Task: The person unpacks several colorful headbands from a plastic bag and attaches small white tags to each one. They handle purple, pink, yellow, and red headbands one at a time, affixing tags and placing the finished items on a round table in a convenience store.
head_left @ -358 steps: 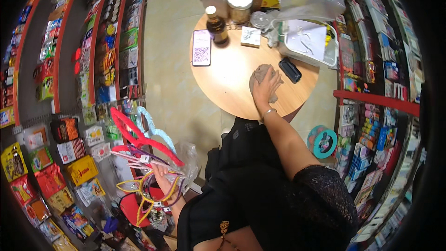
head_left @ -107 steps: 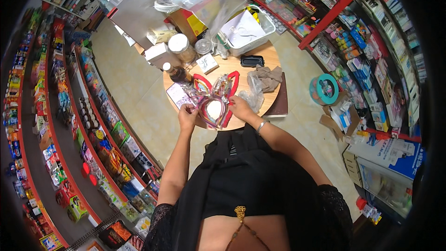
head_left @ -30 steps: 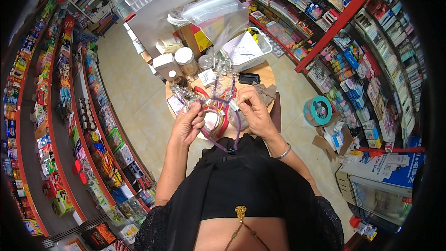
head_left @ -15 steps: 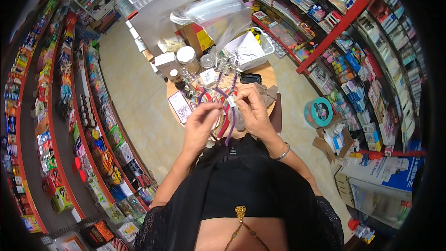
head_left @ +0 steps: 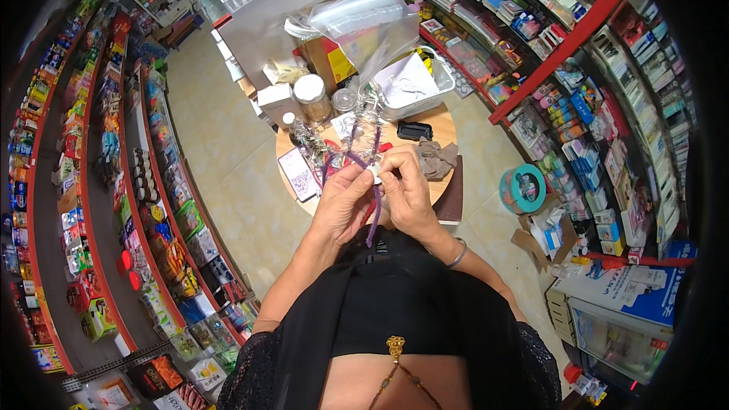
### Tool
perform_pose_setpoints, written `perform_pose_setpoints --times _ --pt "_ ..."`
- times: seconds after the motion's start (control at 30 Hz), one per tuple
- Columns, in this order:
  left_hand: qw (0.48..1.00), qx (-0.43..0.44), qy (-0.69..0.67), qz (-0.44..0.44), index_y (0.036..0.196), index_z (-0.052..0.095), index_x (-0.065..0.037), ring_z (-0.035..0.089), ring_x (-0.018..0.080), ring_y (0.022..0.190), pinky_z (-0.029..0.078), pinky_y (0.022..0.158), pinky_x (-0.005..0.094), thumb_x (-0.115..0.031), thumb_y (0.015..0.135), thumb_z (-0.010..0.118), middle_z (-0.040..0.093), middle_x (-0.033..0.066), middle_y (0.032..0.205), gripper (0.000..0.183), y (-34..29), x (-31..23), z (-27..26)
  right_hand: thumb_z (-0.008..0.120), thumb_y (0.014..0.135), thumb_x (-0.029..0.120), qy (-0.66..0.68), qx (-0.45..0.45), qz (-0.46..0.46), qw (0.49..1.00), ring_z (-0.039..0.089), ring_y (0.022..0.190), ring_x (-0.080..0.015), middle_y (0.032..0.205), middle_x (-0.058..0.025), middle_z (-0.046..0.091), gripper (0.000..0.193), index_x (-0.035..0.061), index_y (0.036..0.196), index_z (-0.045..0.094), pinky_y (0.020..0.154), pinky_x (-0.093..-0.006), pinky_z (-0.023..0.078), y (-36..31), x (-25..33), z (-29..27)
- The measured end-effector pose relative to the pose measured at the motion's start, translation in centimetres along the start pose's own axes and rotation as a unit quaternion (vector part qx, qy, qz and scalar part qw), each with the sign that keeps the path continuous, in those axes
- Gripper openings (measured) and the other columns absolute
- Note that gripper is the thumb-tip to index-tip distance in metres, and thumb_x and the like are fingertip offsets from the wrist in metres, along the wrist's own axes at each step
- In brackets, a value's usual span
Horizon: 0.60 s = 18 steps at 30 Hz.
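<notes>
Close in front of me, over the near edge of the round wooden table [head_left: 444, 125], both hands meet at a fuzzy purple cord [head_left: 377, 205]. One end of it hangs down between them, and other strands run up toward silvery tinsel-like strands [head_left: 370, 106]. My left hand [head_left: 340, 201] pinches the cord with thumb and fingers. A small white piece [head_left: 374, 172] sits at the meeting point of the fingertips; my right hand [head_left: 408, 196] is closed on it. Fingers partly hide how the piece and the cord join.
Around the tabletop stand a phone [head_left: 298, 175], a white-lidded jar [head_left: 311, 99], a white box [head_left: 279, 102], a black case [head_left: 414, 130], a brown cloth [head_left: 437, 159] and a white basket [head_left: 437, 95]. Stocked shelves line both sides. A teal-rimmed tub [head_left: 524, 188] stands on the floor at right.
My left hand has moved in to the right and closed on the cord beside my right hand. Half a second ago it was apart, fingers loose. The view has shifted slightly.
</notes>
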<state>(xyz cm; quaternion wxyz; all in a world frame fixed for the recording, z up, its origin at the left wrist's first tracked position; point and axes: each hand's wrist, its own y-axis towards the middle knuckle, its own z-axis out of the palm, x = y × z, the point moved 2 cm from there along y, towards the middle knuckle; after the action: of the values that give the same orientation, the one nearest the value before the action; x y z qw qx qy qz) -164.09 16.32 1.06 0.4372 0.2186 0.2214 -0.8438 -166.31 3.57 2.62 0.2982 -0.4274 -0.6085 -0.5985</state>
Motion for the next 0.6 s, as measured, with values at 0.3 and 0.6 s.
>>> perform_pose_setpoints --times 0.3,0.6 --pt "1.0 0.004 0.015 -0.017 0.106 0.058 0.004 0.059 0.0128 0.081 0.049 0.074 0.0253 -0.012 0.088 0.064 0.064 0.0081 0.096 0.024 0.6 0.0 -0.8 0.044 0.097 0.006 0.115 -0.005 0.079 0.99 0.044 0.074 -0.0104 0.087 -0.0052 0.042 0.006 0.0024 0.092 0.044 0.068 -0.0229 0.04 0.1 -0.2 -0.4" --pt "0.997 0.053 -0.058 -0.023 0.107 0.058 0.004 0.054 0.0136 0.077 0.046 0.071 0.0246 -0.022 0.086 0.068 0.061 0.0079 0.092 0.036 0.9 -0.4 -1.2 0.044 0.097 0.006 0.298 -0.026 0.09 0.95 0.057 0.081 -0.0151 0.092 -0.0113 0.055 0.005 0.0034 0.102 0.043 0.076 -0.028 0.047 1.3 1.5 -1.4"
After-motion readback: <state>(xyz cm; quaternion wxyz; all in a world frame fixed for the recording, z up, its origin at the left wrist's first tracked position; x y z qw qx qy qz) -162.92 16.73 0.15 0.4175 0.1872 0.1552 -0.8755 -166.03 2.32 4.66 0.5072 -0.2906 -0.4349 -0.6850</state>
